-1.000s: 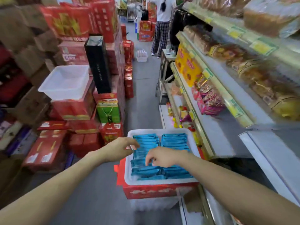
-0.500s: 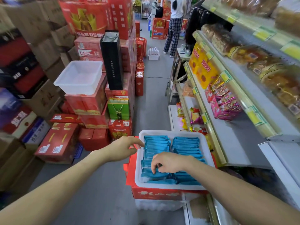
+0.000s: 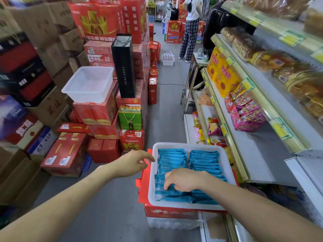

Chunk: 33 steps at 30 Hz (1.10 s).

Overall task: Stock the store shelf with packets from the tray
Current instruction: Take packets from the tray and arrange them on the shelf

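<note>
A white tray (image 3: 190, 145) sits on a red box in front of me, filled with two rows of blue packets (image 3: 203, 160). My right hand (image 3: 183, 179) is down in the tray's near left part, its fingers curled onto the blue packets there. My left hand (image 3: 133, 162) hovers at the tray's left rim with fingers relaxed and holding nothing. The store shelf (image 3: 258, 151) runs along the right; its grey middle level is bare beside the pink packets (image 3: 244, 110).
Stacks of red cartons (image 3: 66, 152) and an empty white tub (image 3: 89, 84) crowd the left. A grey floor aisle runs ahead between them and the shelving. A person in checked trousers (image 3: 189, 34) stands far down the aisle. Yellow packets (image 3: 220, 72) and bread fill upper shelves.
The view has lifted and shifted, so the tray sits further right. My right hand has sunk lower onto the near packets. My left hand has stayed by the tray's left rim.
</note>
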Each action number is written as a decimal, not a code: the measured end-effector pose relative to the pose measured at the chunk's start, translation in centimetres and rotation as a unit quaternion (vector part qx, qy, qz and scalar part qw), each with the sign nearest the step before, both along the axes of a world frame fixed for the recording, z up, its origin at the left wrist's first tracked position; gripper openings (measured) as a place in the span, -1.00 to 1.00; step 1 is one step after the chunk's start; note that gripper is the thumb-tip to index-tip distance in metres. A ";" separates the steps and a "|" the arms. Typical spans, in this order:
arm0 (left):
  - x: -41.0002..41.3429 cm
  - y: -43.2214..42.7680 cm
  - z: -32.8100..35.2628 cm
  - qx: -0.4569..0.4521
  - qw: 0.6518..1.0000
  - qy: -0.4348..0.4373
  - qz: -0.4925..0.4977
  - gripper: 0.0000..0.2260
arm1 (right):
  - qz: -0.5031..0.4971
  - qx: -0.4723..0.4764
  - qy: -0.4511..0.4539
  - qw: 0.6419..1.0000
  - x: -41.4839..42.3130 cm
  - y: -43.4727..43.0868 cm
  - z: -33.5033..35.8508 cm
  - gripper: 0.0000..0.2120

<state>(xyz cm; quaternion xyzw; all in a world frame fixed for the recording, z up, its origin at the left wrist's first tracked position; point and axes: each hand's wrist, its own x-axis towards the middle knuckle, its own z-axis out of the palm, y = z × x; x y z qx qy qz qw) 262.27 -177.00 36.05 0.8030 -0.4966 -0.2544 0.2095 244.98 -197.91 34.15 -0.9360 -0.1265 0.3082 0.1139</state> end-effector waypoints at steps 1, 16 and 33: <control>0.0 0.0 0.0 0.001 1.000 0.000 0.000 -0.65 | 0.008 -0.004 0.003 1.000 0.1 0.2 0.1 -0.52; -0.4 -1.7 0.2 0.013 0.999 0.017 -0.029 -0.68 | -0.117 0.049 -0.026 0.992 0.7 -1.7 2.5 -0.59; -4.7 -8.4 -2.3 0.098 0.975 -0.042 -0.193 -0.68 | -0.252 -0.001 -0.107 0.962 -0.5 -10.4 11.7 -0.60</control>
